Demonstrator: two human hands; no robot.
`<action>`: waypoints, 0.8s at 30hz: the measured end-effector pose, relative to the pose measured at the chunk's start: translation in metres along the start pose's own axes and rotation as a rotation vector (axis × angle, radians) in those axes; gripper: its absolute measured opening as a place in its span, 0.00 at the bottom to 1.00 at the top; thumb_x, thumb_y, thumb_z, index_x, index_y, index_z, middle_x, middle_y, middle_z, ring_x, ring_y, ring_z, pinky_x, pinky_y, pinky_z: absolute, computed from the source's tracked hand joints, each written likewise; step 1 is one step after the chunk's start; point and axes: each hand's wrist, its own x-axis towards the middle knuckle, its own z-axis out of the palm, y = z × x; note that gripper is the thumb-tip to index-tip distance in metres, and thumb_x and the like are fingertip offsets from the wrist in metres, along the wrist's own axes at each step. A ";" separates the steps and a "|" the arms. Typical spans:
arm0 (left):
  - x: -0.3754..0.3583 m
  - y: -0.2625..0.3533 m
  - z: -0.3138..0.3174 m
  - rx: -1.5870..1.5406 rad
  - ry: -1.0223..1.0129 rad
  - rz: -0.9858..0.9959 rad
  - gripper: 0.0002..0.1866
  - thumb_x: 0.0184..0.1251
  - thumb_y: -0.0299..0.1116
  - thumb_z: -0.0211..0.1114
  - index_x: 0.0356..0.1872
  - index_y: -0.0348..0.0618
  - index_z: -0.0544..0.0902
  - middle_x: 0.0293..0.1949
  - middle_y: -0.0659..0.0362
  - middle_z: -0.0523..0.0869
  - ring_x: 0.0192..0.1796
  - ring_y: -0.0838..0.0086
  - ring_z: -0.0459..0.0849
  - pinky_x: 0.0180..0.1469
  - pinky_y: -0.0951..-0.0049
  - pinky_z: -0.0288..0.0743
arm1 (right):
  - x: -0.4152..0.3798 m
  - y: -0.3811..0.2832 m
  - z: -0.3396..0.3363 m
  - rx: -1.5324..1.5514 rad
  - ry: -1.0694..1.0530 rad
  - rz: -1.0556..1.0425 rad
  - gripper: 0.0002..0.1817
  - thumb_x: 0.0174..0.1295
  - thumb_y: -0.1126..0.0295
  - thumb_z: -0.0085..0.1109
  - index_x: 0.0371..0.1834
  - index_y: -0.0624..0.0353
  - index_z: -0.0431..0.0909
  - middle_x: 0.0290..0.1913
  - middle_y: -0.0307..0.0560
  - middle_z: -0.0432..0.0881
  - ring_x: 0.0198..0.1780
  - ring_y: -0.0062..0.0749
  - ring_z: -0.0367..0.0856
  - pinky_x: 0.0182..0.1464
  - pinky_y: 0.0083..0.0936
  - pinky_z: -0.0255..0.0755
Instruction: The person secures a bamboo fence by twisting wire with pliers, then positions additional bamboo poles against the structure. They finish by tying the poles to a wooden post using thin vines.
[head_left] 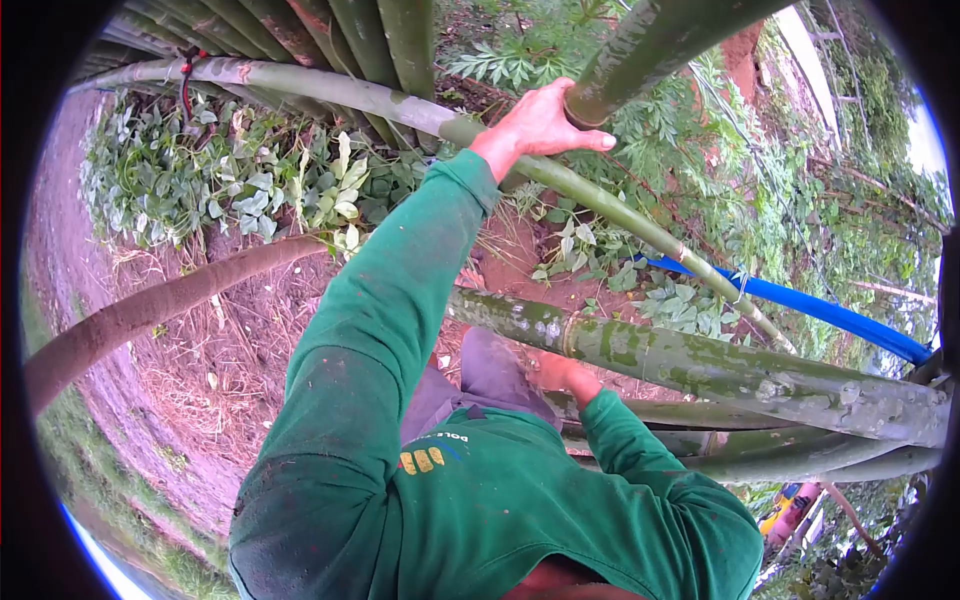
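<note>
My left hand [545,125] reaches far forward to the cut end of a thick green bamboo pole [650,50]. Its fingers curl against one side of that end, while the thumb lies along the other. Below the wrist passes a thinner bamboo pole [620,215], lying crosswise. Close to my thighs, my right hand [560,374] is beside the near edge of a large mottled bamboo pole [700,355]. Blur and the pole obscure its fingers, so I cannot make out whether it grips anything.
Several bamboo poles [350,40] lean side by side at upper left, above leafy plants [250,190]. A brown curved trunk or pole [170,295] crosses at left. More poles [780,455] lie at right, with a blue pipe [830,315] beyond them.
</note>
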 end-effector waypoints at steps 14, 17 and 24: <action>-0.360 -0.124 -0.083 -0.207 0.379 -0.604 0.24 0.63 0.37 0.73 0.54 0.29 0.79 0.43 0.46 0.89 0.45 0.67 0.89 0.48 0.68 0.83 | 0.036 -0.246 -0.181 -0.013 0.452 -0.165 0.18 0.63 0.68 0.60 0.53 0.67 0.80 0.47 0.65 0.85 0.51 0.57 0.84 0.55 0.40 0.78; -0.404 -0.167 -0.092 -0.038 0.333 -0.730 0.23 0.64 0.35 0.72 0.54 0.30 0.80 0.43 0.45 0.89 0.45 0.65 0.90 0.48 0.67 0.83 | 0.107 -0.246 -0.196 -0.180 0.372 0.048 0.20 0.64 0.65 0.57 0.55 0.66 0.79 0.54 0.65 0.83 0.58 0.56 0.81 0.61 0.40 0.75; -0.363 -0.183 -0.075 -0.105 0.372 -0.792 0.20 0.63 0.33 0.71 0.52 0.30 0.81 0.45 0.43 0.89 0.49 0.57 0.89 0.52 0.63 0.82 | 0.292 -0.177 -0.229 -0.172 0.447 0.042 0.22 0.62 0.64 0.56 0.58 0.61 0.79 0.55 0.61 0.83 0.59 0.52 0.81 0.62 0.33 0.74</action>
